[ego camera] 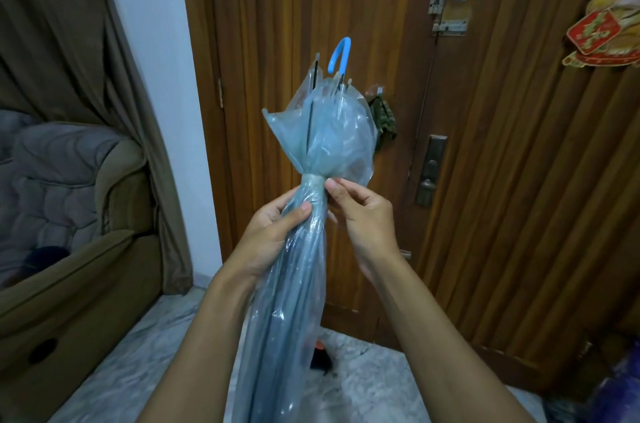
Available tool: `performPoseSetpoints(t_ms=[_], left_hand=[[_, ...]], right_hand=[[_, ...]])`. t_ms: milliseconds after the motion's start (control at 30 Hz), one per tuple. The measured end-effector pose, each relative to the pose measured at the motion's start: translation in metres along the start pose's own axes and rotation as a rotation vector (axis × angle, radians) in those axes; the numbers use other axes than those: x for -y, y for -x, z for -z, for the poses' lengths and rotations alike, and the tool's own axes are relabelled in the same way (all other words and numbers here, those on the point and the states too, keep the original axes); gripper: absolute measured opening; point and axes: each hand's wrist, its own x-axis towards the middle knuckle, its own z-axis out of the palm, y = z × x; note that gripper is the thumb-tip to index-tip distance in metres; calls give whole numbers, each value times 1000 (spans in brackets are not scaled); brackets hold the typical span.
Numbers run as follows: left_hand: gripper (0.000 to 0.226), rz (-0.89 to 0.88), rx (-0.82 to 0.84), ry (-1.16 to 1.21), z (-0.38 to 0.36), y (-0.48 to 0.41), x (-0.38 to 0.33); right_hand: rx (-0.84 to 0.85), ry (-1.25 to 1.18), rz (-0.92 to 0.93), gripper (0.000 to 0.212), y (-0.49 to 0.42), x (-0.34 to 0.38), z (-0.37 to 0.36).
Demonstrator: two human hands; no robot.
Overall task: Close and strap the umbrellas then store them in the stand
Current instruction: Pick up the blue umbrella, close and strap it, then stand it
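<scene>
A translucent blue umbrella (pixel 301 270) is folded and held upright in front of me, its blue hooked handle (pixel 341 55) pointing up. A pale strap (pixel 313 179) is wrapped around the canopy at its narrowest point, and the canopy edge flares out above it. My left hand (pixel 273 225) grips the folded canopy just below the strap, thumb pressed across the front. My right hand (pixel 356 211) pinches the canopy at the strap's right side with thumb and fingertips. The umbrella's lower end runs out of view at the bottom. No stand shows.
A brown wooden door (pixel 485 145) with a lever handle (pixel 429 180) and a bolt stands right behind the umbrella. An olive armchair (pixel 86 266) and a brown curtain (pixel 86 41) fill the left. The floor is marble, with a small red and black object (pixel 320 358) low down behind the umbrella.
</scene>
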Motion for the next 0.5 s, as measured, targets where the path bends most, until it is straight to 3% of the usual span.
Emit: performPoseSetpoints(t_ms=[233, 500], left_hand=[[48, -152, -235, -404, 7, 1, -9], [39, -210, -214, -395, 15, 10, -11]], right_hand=[[83, -35, -4, 18, -5, -3, -6], [29, -82, -20, 13, 0, -4, -16]])
